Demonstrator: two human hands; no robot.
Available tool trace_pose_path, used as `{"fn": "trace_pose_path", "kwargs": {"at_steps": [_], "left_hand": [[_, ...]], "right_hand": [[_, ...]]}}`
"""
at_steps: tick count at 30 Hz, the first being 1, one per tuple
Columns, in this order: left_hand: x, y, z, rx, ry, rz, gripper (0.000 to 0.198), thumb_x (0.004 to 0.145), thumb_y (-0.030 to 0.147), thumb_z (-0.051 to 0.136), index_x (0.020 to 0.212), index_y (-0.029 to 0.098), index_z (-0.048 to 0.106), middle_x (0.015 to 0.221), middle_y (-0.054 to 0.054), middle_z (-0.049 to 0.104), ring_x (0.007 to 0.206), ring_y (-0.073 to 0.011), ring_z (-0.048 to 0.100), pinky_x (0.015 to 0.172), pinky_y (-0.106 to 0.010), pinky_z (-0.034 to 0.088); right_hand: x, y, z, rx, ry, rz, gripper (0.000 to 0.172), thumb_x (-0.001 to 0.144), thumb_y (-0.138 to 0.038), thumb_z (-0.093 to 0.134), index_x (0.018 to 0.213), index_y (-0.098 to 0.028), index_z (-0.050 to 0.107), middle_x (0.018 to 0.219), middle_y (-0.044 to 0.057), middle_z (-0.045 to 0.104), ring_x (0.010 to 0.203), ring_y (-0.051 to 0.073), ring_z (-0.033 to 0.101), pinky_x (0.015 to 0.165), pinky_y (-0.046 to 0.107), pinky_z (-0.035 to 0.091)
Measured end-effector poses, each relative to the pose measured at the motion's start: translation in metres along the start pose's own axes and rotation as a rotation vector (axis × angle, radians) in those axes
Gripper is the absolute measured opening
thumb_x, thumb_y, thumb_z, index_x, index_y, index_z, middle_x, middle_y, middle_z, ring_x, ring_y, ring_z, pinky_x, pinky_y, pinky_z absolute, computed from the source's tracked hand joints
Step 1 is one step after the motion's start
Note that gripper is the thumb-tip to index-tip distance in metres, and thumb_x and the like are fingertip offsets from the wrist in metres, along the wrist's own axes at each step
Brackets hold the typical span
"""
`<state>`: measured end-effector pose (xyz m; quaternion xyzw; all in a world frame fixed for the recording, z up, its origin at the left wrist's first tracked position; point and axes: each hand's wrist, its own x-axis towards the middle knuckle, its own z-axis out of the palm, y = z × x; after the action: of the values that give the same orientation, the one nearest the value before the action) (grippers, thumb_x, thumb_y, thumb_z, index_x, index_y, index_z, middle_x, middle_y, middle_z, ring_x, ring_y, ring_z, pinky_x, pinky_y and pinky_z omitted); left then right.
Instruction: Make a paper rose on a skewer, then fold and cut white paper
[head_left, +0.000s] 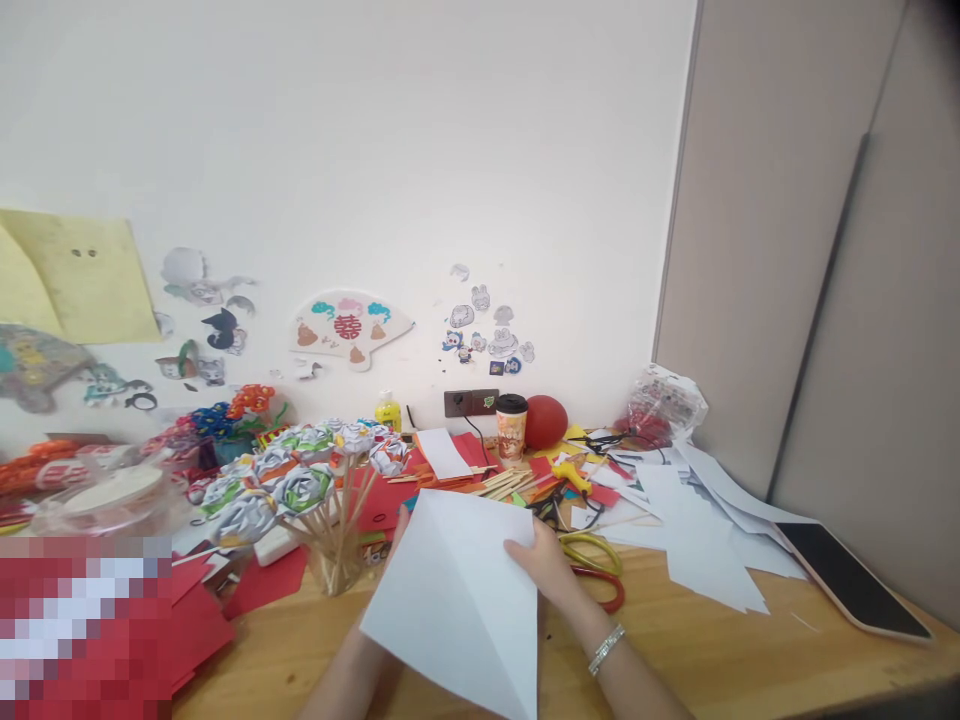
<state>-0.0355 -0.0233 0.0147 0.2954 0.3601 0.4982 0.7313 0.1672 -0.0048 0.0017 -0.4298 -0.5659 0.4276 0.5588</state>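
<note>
A white sheet of paper point(457, 600) with a diagonal crease is held up over the wooden table, near its front. My right hand point(546, 562) grips the sheet's right edge, thumb on top and the other fingers behind it. My left hand point(399, 528) is at the sheet's left edge, mostly hidden behind the paper. Just right of my right hand lie scissors with yellow and red handles point(600, 570). Left of the sheet, a clear cup point(334, 570) holds wooden sticks topped with rolled paper flowers point(304, 488).
Behind the sheet are a lidded paper cup point(512, 430), a red balloon point(546, 422), a yellow glue gun point(572, 477) and wooden sticks point(506, 484). White papers point(705, 545) and a tablet point(855, 580) lie on the right. Red paper point(199, 625) is on the left.
</note>
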Motion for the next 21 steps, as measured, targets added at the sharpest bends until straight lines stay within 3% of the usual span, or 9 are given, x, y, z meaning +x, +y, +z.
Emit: {"fn": "trace_pose_path", "kwargs": {"at_steps": [4,6,12,16,21], "left_hand": [[-0.002,0.016,0.0,0.033,0.108,-0.035,0.021,0.071,0.033,0.054,0.072,0.013,0.062,0.049,-0.002,0.063,0.043,-0.0173,0.058,0.045,-0.026,0.044],[-0.002,0.019,0.002,0.041,0.115,-0.053,0.018,0.067,0.027,0.052,0.07,0.012,0.062,0.047,-0.003,0.063,0.039,-0.0182,0.057,0.042,-0.027,0.043],[-0.002,0.014,0.011,0.015,0.134,-0.073,0.023,0.069,0.025,0.045,0.076,0.011,0.063,0.049,-0.005,0.065,0.042,-0.0195,0.059,0.045,-0.027,0.044],[0.003,0.013,0.011,-0.017,0.17,-0.067,0.024,0.072,0.026,0.044,0.08,0.01,0.061,0.049,-0.006,0.065,0.045,-0.0205,0.061,0.05,-0.029,0.047],[0.006,0.013,0.003,-0.041,0.208,0.004,0.022,0.072,0.028,0.046,0.081,0.012,0.059,0.049,-0.003,0.065,0.048,-0.0209,0.063,0.054,-0.03,0.05]], "right_hand": [[0.003,-0.004,-0.003,0.012,0.024,0.023,0.031,0.058,-0.016,0.059,0.089,-0.016,0.061,0.091,0.007,0.068,0.083,0.025,0.061,0.074,0.035,0.048],[0.006,-0.002,-0.004,0.019,0.048,0.055,0.029,0.056,-0.015,0.059,0.085,-0.015,0.062,0.087,0.007,0.069,0.08,0.026,0.062,0.07,0.035,0.048],[0.009,0.001,-0.007,0.098,0.087,0.143,0.03,0.053,-0.016,0.06,0.083,-0.014,0.06,0.083,0.008,0.069,0.077,0.027,0.062,0.067,0.034,0.049],[0.001,-0.011,-0.012,0.197,0.013,0.196,0.038,0.06,-0.025,0.06,0.096,-0.014,0.056,0.091,0.009,0.068,0.077,0.024,0.064,0.066,0.032,0.05],[-0.003,-0.02,-0.016,0.174,-0.068,0.227,0.037,0.056,-0.021,0.065,0.092,-0.014,0.059,0.091,0.008,0.069,0.08,0.025,0.064,0.067,0.032,0.05]]}}
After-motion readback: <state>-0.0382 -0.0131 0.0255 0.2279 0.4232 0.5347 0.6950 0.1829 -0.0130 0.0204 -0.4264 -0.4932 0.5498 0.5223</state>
